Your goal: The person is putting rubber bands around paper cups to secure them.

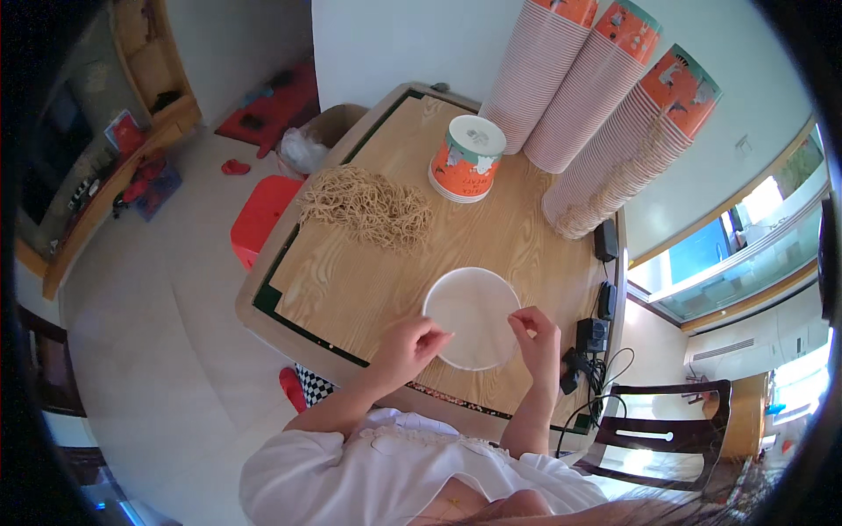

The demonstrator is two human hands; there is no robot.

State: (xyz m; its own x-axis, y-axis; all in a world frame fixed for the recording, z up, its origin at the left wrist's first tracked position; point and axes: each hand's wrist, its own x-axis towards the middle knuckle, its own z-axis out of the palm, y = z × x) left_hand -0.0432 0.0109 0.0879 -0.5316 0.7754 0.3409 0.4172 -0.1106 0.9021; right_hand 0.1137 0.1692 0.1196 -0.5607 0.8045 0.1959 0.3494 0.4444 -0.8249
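Note:
A round white paper tub (pixel 474 320) stands on the wooden tabletop, its open mouth facing up. At its near left rim is my left hand (pixel 405 352), thumb and fingers pinched together over the edge. My right hand (pixel 537 340) is closed in a similar pinch at the tub's right rim. Whatever lies between the fingertips of either hand is too small to make out. Beyond the tub, to the left, lies a tangled heap of tan cords (pixel 368 207). An orange and green paper tub (pixel 469 159) sits upside down behind it, nested over at least one other.
Tall stacks of paper tubs (pixel 537 79) lean at the table's far right, with tan cord loops (pixel 636 175) along the nearest stack. Black adapters (pixel 592 334) and cables line the right edge. A red stool (pixel 263 215) stands left; a dark chair (pixel 658 434) stands right.

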